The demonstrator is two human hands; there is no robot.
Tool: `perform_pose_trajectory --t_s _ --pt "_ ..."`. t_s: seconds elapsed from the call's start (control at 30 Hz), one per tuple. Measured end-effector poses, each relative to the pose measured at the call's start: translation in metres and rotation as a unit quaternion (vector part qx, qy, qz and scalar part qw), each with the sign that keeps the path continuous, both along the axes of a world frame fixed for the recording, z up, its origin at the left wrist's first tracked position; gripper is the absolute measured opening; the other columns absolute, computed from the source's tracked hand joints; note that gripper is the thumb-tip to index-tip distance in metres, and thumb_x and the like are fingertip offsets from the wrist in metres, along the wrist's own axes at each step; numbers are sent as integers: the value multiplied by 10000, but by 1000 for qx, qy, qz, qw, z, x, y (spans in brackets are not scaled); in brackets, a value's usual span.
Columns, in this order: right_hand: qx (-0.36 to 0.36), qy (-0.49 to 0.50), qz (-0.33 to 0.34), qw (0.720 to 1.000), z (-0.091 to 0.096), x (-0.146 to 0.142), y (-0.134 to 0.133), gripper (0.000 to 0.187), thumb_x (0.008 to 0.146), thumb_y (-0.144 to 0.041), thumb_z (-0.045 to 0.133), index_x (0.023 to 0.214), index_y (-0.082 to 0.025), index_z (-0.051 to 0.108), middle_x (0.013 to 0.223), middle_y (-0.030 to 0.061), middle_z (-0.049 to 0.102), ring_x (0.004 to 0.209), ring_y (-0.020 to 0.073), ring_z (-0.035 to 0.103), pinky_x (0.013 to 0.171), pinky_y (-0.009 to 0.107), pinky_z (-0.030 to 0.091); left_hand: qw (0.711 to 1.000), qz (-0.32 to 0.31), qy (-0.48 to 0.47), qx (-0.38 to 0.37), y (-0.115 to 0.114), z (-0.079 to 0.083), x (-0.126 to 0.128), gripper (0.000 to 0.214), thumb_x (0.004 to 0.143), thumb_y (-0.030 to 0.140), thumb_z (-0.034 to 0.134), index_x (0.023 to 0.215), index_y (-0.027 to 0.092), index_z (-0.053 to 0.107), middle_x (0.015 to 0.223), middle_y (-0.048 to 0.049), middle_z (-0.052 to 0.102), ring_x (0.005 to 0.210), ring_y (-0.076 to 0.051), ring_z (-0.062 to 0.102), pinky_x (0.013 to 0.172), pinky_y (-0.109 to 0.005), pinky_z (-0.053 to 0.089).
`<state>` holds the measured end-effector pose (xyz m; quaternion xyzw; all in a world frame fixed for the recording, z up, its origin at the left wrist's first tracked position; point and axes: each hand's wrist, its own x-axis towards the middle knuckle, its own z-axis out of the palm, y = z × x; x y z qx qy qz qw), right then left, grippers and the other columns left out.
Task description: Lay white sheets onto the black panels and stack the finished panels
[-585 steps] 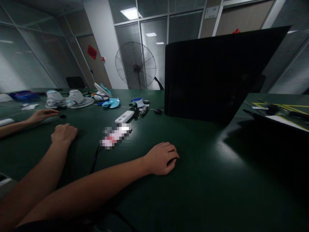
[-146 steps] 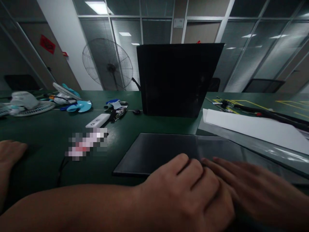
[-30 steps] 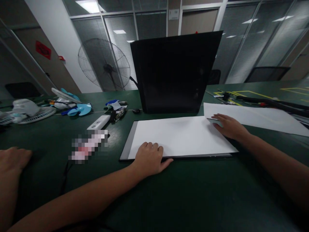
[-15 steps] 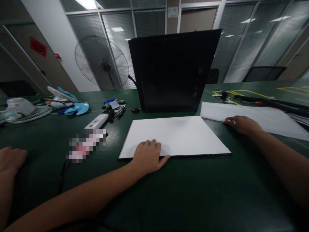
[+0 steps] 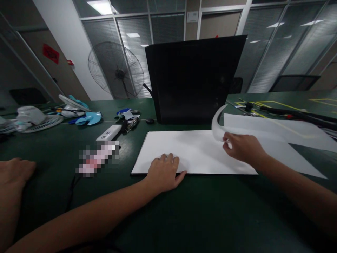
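A white rectangular panel with a thin dark edge lies flat on the dark green table. My left hand rests on its front edge, fingers spread over the white surface and thumb stretched along the rim. Over the panel's right part, my right hand pinches the left end of a thin white sheet. That end curls up above the hand. The sheet's other part trails to the right over the table, partly hidden by my right forearm. Another white sheet lies behind it.
A large black screen-like board stands behind the panel. To the left are a white power strip, a blurred pink item, fan parts and another person's hand. Black cables lie at the back right.
My right hand has moved left from beside the panel to above its right part, drawing the white sheet along and curling its end up. My left hand stays on the panel.
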<state>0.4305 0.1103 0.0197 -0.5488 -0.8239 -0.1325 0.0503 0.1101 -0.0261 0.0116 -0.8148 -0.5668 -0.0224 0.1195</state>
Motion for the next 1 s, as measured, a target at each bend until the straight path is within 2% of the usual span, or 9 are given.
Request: perform_pose_trajectory --t_s 0.1,0.23,0.3,0.4,0.57,0.7,0.8,0.9,1.0 --pt "-39 8 128 991 -7 -37 -32 334 964 -405 448 1124 -226 679 1073 106 718 832 252 674 640 361 514 991 -113 19 72 -2 -1 -2 401 1015 452 427 1120 141 657 1160 -169 676 1036 -324 648 839 -457 540" --pt "-67 60 262 961 -15 -65 -63 390 998 -462 471 1250 -245 675 1254 95 689 1086 274 663 893 448 552 953 -256 49 156 -2 -6 -5 322 1044 287 426 1267 166 624 1298 -142 656 1196 -285 606 1026 -434 464" --pt "-105 100 319 936 -17 -69 -68 457 997 -494 490 1366 -254 615 1353 80 643 1191 258 626 1003 457 525 953 -261 42 151 0 -8 -6 360 1042 322 455 1329 156 596 1369 -144 625 1264 -291 575 1089 -441 427" --pt "-126 152 345 918 -16 -60 -53 482 1009 -482 480 1434 -269 560 1422 57 594 1281 229 574 1094 443 475 974 -212 24 81 4 -9 -5 407 1025 442 481 1243 142 649 1262 -149 680 1173 -315 632 1009 -465 491" --pt "-26 146 111 983 -13 12 20 474 1040 -421 399 1438 -216 557 1468 91 544 1327 229 519 1155 395 383 994 -103 23 2 4 -4 -1 458 1022 506 426 1100 145 698 1076 -148 722 980 -325 690 811 -476 559" --pt "-25 133 -50 990 -20 96 67 519 1006 -337 489 1436 -51 540 1550 248 396 1464 329 334 1173 463 283 1000 -20 16 -14 1 0 1 530 1003 563 408 1134 143 703 1054 -162 716 939 -342 689 786 -495 557" --pt "-56 122 -172 976 -30 141 85 621 997 -398 513 1453 24 492 1490 354 402 1402 402 395 1043 527 371 1000 -23 7 -1 2 1 1 590 989 596 419 1316 156 639 1269 -195 661 1169 -396 620 931 -541 517" --pt "-80 108 -233 963 -36 160 94 691 1010 -550 433 1492 -58 486 1465 321 455 1310 405 480 936 509 399 999 -31 -10 -18 4 -1 0 622 990 612 407 1425 194 562 1437 -181 573 1315 -407 528 1030 -561 463" --pt "-78 84 -242 963 -36 160 95 659 996 -610 423 1480 -175 528 1466 268 480 1287 393 486 897 490 374 998 2 -22 -53 4 -2 0 640 990 639 369 1421 206 560 1390 -171 612 1226 -394 592 938 -552 516"
